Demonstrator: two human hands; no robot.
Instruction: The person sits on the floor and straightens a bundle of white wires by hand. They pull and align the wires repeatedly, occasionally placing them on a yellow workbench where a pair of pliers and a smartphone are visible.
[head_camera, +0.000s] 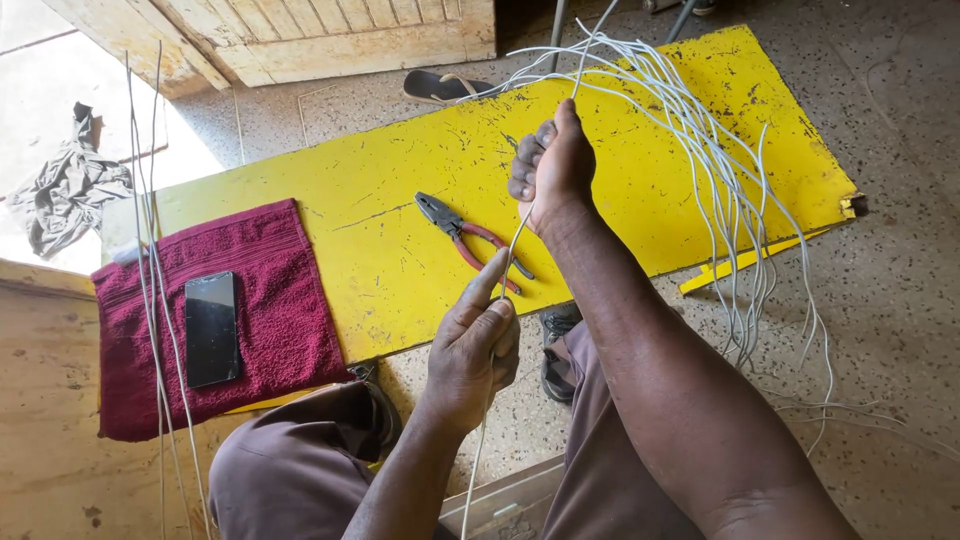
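My right hand (552, 165) is raised over the yellow board (400, 170), closed around a thin white wire (517, 238) that runs up into a bundle of white wires (700, 130). Lower down, my left hand (473, 350) pinches the same wire between thumb and fingers; the wire continues down past my wrist. Red-handled pliers (465, 240) lie on the board just left of the wire, between both hands.
A dark red towel (270, 300) with a black phone (212, 328) on it covers the board's left end. Thin wires (150, 260) stand at the left. A crumpled cloth (65, 190), a sandal (440, 88) and a wooden door (330, 35) lie beyond.
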